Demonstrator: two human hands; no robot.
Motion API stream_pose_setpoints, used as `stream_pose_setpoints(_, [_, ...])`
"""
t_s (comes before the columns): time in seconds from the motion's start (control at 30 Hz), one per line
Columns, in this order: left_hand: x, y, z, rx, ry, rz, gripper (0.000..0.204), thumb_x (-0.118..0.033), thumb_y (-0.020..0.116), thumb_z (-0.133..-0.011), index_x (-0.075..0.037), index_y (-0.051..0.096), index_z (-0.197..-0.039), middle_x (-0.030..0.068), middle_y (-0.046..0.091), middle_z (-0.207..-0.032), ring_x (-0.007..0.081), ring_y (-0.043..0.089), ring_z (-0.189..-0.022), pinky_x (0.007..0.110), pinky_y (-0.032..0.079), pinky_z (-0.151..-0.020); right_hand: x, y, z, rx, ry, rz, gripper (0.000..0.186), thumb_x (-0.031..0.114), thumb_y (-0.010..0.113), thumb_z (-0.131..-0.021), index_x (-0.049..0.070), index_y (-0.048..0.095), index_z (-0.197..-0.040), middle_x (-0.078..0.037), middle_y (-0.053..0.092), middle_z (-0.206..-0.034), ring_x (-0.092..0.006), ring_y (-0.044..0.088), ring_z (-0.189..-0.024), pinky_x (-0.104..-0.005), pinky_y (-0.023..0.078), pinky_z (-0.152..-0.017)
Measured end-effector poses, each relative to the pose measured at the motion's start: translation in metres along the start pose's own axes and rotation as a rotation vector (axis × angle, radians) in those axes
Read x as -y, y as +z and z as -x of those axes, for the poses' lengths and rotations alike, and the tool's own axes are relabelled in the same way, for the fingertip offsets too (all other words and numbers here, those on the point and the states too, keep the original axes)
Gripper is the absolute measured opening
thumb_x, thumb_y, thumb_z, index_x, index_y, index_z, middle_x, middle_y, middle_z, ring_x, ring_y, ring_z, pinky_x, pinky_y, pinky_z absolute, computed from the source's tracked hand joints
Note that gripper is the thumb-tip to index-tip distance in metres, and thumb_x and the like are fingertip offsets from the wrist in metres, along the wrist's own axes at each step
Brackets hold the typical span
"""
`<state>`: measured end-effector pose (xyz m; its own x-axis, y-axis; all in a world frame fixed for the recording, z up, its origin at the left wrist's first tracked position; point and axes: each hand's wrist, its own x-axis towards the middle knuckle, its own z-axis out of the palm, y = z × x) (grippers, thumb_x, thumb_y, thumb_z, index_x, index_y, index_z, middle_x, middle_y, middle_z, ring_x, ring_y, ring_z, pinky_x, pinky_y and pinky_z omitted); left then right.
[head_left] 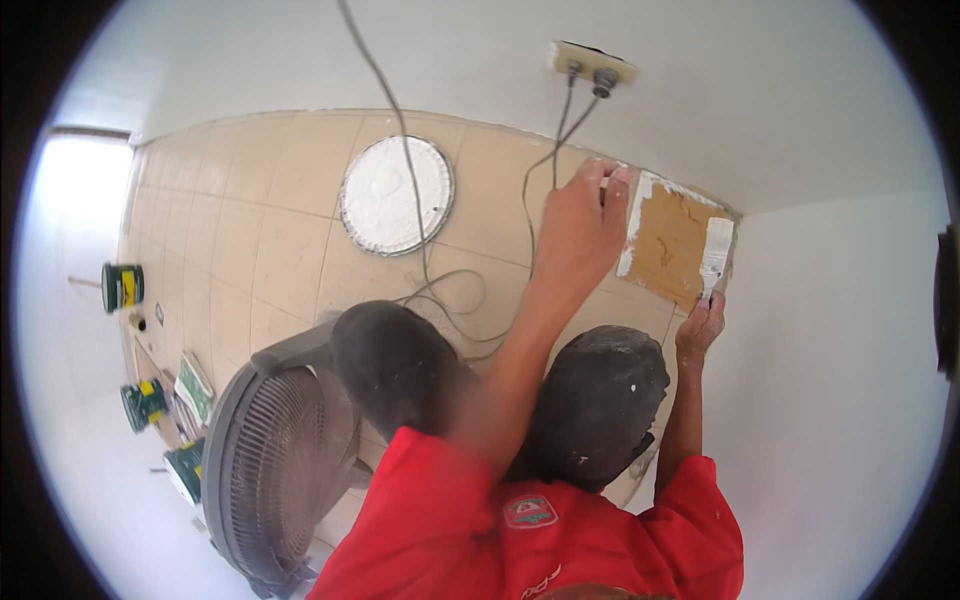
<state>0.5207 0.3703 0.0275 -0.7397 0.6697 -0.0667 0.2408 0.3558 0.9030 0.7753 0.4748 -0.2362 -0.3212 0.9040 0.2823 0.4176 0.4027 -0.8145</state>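
Note:
My left hand [588, 225] reaches to the foot of the wall, its fingers bent into a pinch beside the left edge of a brown cardboard piece [665, 240]. What the pinch holds, if anything, is hidden. White smears mark the cardboard's edges; it lies on the floor in the corner. To its right, my right hand [702, 322] is closed around the handle end of a flat paintbrush [716, 245]. The brush's broad end is coated white and lies over the cardboard's right side, close to the right wall.
A round container of white material [385, 195] sits on the tiles [290, 235]. Grey cables run from a wall socket [592, 62] across the floor. At left stand a grey fan [285, 460] and several green buckets [123, 288]. Walls meet beyond the cardboard.

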Motion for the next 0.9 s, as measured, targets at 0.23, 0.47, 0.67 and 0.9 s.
stream_pose_setpoints(0.23, [-0.045, -0.2, 0.077, -0.675, 0.286, 0.237, 0.041, -0.028, 0.043, -0.102, 0.005, 0.061, -0.115, 0.0011, 0.049, -0.062, 0.0093, 0.037, -0.048, 0.023, 0.033, -0.044, 0.198, 0.032, -0.084, 0.119, -0.833, -0.006, 0.028, 0.007, 0.055, -0.089, -0.003, 0.058, -0.115, -0.022, 0.065, -0.104, -0.0391, 0.065, -0.087, -0.0454, 0.053, -0.074])
stream_pose_setpoints(0.47, [-0.01, -0.278, 0.113, -1.134, 0.689, 1.063, 0.033, -0.032, 0.042, -0.105, -0.004, 0.06, -0.102, -0.0011, 0.039, -0.062, 0.0109, 0.037, -0.052, 0.027, 0.034, -0.048, 0.384, 0.103, -0.102, 0.285, -1.165, 0.135, 0.021, 0.012, 0.068, -0.087, 0.012, 0.07, -0.108, -0.005, 0.066, -0.093, -0.0241, 0.064, -0.079, -0.0392, 0.052, -0.068])
stream_pose_setpoints(0.67, [0.024, -0.29, 0.117, -0.89, 0.556, 1.431, 0.022, -0.027, 0.05, -0.102, -0.006, 0.057, -0.105, 0.0017, 0.045, -0.071, 0.0112, 0.041, -0.061, 0.028, 0.038, -0.055, 0.47, 0.274, -0.056, 0.538, -1.581, 0.206, 0.018, 0.02, 0.065, -0.086, 0.007, 0.067, -0.075, -0.01, 0.066, -0.075, -0.0243, 0.065, -0.081, -0.0386, 0.049, -0.075])
stream_pose_setpoints(0.9, [0.032, -0.307, 0.125, -0.917, 0.507, 1.429, 0.024, -0.027, 0.052, -0.103, -0.004, 0.055, -0.11, 0.0003, 0.039, -0.072, 0.0107, 0.038, -0.064, 0.025, 0.037, -0.058, 0.425, 0.452, -0.026, 0.727, -1.59, 0.537, 0.009, 0.015, 0.071, -0.072, 0.013, 0.072, -0.063, -0.009, 0.07, -0.068, -0.0243, 0.068, -0.072, -0.0384, 0.048, -0.066])
